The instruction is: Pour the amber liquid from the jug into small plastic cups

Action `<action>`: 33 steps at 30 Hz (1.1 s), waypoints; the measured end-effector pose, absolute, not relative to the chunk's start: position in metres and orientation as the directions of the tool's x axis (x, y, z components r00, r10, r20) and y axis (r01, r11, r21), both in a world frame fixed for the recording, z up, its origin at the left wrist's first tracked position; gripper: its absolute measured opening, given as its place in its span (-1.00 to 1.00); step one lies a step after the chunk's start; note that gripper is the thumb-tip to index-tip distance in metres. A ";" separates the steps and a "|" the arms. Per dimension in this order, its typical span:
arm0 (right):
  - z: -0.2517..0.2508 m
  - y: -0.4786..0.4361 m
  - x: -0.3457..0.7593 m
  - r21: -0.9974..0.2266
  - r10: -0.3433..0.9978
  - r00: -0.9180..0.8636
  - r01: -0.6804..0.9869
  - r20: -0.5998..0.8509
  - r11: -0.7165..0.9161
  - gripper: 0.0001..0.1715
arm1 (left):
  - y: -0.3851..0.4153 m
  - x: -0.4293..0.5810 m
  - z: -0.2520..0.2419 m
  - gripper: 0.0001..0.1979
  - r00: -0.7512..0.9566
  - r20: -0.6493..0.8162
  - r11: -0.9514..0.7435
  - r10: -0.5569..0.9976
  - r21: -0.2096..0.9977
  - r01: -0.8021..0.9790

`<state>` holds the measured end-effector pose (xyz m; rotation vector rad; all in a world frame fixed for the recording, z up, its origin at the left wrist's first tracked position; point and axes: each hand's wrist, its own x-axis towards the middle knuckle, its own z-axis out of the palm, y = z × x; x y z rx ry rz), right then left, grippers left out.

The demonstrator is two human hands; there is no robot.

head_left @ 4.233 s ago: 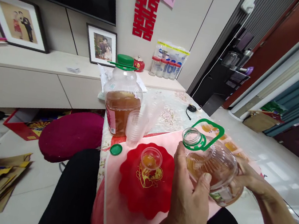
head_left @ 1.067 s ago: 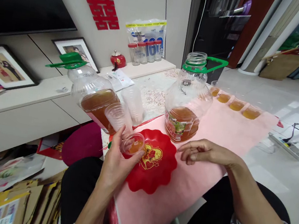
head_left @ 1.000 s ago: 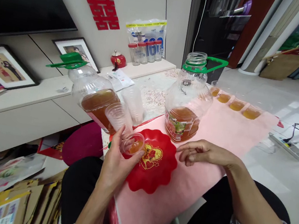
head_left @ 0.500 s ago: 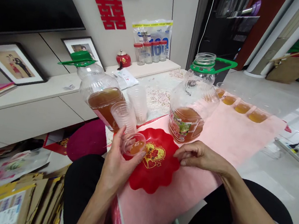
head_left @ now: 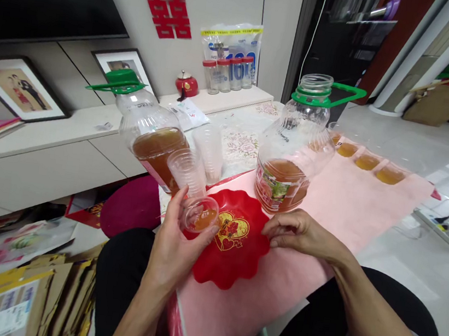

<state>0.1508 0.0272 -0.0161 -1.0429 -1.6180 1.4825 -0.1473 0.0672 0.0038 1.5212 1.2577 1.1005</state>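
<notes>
My left hand [head_left: 181, 245] is wrapped round a clear plastic cup [head_left: 200, 217] with some amber liquid in it, held above the left side of a red scalloped plate [head_left: 235, 271]. Fingers curled together, my right hand [head_left: 298, 233] is at the plate's right rim; whether it grips the rim I cannot make out. Behind the plate stands a large open plastic jug [head_left: 279, 189], part full of brown liquid, its green handle sticking out right. A capped jug [head_left: 156, 151] with similar liquid is at the left, partly hidden by stacked clear cups [head_left: 186, 171].
Several cups of amber liquid [head_left: 389, 175] line the far right of the pink cloth [head_left: 352, 207]. Another cup stack [head_left: 209, 147] stands behind the plate. Jars with red lids [head_left: 224, 74] sit on the white cabinet [head_left: 44, 152]. Folded cardboard [head_left: 45, 304] lies at lower left.
The view has shifted very slightly. Both hands keep nearly the same places, the left still holding the cup over the plate.
</notes>
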 end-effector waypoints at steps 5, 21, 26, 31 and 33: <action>-0.019 0.029 0.151 -0.992 0.890 -0.452 0.129 -0.054 0.005 -0.80 | 0.067 -0.150 0.008 0.04 0.084 0.127 -0.144 0.988 0.961 0.235; -0.023 0.029 0.147 -0.992 0.875 -0.474 0.115 -0.099 -0.050 -0.73 | 0.063 -0.148 0.031 0.07 0.013 0.131 -0.132 0.991 0.981 0.145; -0.019 0.029 0.145 -0.995 0.886 -0.452 0.048 -0.104 -0.093 -0.68 | 0.062 -0.148 0.029 0.03 0.010 0.186 -0.186 0.983 0.973 0.139; -0.019 0.029 0.144 -0.992 0.895 -0.433 -0.012 -0.109 -0.126 -0.65 | 0.063 -0.150 0.025 0.00 0.026 0.205 -0.207 0.978 0.968 0.141; -0.020 0.029 0.144 -0.990 0.896 -0.430 -0.028 -0.112 -0.137 -0.64 | 0.063 -0.150 0.026 0.00 0.029 0.207 -0.209 0.978 0.967 0.143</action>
